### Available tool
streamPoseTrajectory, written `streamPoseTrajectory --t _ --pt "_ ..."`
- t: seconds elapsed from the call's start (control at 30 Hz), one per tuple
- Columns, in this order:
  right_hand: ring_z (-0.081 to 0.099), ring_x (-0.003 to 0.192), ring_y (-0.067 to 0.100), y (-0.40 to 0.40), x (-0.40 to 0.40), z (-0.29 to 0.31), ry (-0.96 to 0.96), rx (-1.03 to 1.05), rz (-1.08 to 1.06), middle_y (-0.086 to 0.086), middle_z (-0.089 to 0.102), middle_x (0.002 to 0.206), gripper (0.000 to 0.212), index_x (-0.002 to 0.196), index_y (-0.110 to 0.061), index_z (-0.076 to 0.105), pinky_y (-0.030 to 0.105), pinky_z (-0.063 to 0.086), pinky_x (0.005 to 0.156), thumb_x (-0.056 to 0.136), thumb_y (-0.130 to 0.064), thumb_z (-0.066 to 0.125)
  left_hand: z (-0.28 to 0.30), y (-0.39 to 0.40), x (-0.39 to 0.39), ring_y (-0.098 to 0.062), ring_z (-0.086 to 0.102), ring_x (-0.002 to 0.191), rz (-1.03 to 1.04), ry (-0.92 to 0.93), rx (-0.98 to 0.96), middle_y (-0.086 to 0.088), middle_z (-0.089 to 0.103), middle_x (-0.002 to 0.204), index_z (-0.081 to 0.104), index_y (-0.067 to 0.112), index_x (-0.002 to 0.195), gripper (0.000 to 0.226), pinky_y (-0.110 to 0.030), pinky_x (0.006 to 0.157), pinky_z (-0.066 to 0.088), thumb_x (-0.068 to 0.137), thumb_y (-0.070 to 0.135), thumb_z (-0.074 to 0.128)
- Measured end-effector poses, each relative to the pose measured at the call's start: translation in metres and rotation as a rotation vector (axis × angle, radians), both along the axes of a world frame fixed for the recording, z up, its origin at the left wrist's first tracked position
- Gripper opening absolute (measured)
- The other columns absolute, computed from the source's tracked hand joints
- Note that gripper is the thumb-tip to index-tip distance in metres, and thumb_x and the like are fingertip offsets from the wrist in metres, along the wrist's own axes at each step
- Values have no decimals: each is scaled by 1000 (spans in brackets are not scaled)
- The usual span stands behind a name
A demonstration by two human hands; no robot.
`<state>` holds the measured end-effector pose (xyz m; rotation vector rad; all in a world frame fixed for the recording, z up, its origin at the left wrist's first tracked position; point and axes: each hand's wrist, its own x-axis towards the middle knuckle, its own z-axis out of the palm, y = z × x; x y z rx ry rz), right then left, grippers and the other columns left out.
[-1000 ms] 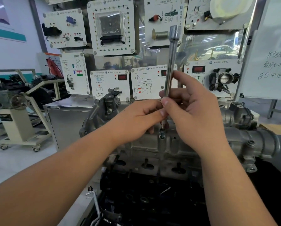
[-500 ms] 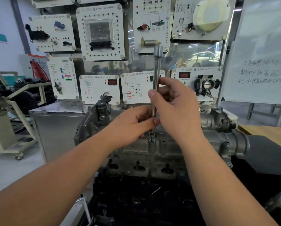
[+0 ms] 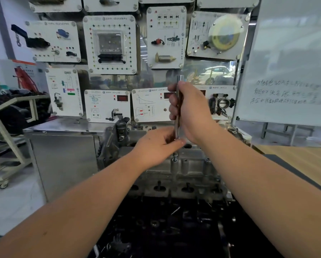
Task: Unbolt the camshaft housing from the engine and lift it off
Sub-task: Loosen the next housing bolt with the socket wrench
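A grey cast camshaft housing (image 3: 191, 170) sits on top of the dark engine (image 3: 167, 224) in the middle of the view. A long steel socket extension (image 3: 177, 125) stands upright over a bolt (image 3: 175, 157) that sticks up from the housing's top edge. My right hand (image 3: 191, 110) grips the upper part of the extension in a fist, with only the tip showing above it. My left hand (image 3: 158, 146) pinches the extension's lower end just above the bolt. The socket end is hidden by my fingers.
Behind the engine stands a steel cabinet (image 3: 63, 157) and a wall of white training panels (image 3: 109, 43). A throttle body (image 3: 222, 104) is mounted on one panel. A whiteboard (image 3: 289, 71) stands at the right, a wooden table (image 3: 301, 155) below it, a wheeled stand (image 3: 5, 146) at left.
My right hand has slid up the extension into a full fist near its top. The camera has shifted, so the engine sits lower and more central. My left hand stays at the lower end.
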<state>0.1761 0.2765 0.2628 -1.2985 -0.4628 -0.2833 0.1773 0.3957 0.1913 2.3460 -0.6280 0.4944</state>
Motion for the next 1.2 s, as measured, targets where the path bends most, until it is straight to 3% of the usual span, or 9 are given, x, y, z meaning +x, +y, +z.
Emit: streamPoseTrajectory --t 0.1,0.2,0.27,0.33,0.5,0.6,0.87,1.1,1.2 --pt "26 41 10 0 -5 0 23 29 -39 -8 35 49 50 74 -19 53 25 23 43 103 -55 36 1 -9 -3 -13 54 63 54 -126 43 7 58 66 50 26 76 33 -37 62 44 96 50 62" --pt "19 40 12 0 -8 5 83 11 59 -8 29 47 61 56 -25 44 21 21 42 99 -68 34 -4 -17 -2 -4 63 65 -116 72 -280 13 68 68 62 22 85 23 -33 69 49 101 38 59" --pt "13 43 14 -3 -9 11 140 -24 153 -6 23 48 62 52 -25 37 20 18 43 100 -65 33 -13 -17 -1 -10 75 90 -279 305 -520 10 78 93 68 19 104 24 -38 92 54 102 36 52" --pt "15 43 14 -7 -10 15 165 -53 180 -5 23 48 58 54 -22 36 21 22 44 101 -57 32 -25 -13 3 -16 75 98 -322 308 -558 5 79 102 68 23 110 29 -41 100 52 98 41 49" --pt "40 46 15 -2 -16 27 194 -14 -60 -3 48 53 36 73 -17 54 28 43 55 101 -38 43 -34 -17 12 -16 77 86 -255 233 -683 2 79 90 71 27 87 17 -40 88 59 90 42 63" --pt "29 43 13 9 -19 28 180 3 -151 -5 38 48 31 69 -18 49 27 31 51 97 -30 40 -32 -22 14 -16 77 76 -211 212 -655 4 77 80 60 19 90 23 -37 74 59 89 40 69" --pt "10 46 15 9 -14 27 124 -135 179 -6 18 50 51 54 -24 28 22 16 43 101 -43 36 -24 -8 15 -23 74 83 -513 477 -744 -7 77 90 67 12 110 17 -35 83 60 105 16 51" --pt "11 47 15 -1 -10 28 156 -159 269 -6 18 49 50 55 -22 33 28 13 49 99 -44 36 -29 -2 17 -25 75 92 -633 521 -885 -14 77 100 68 6 110 25 -34 85 60 93 22 59" --pt "25 46 16 -3 -10 23 170 -142 196 -3 33 50 51 60 -19 43 28 26 50 99 -52 41 -32 -7 17 -21 75 89 -541 456 -870 -10 77 93 71 11 99 16 -31 81 61 101 13 56"
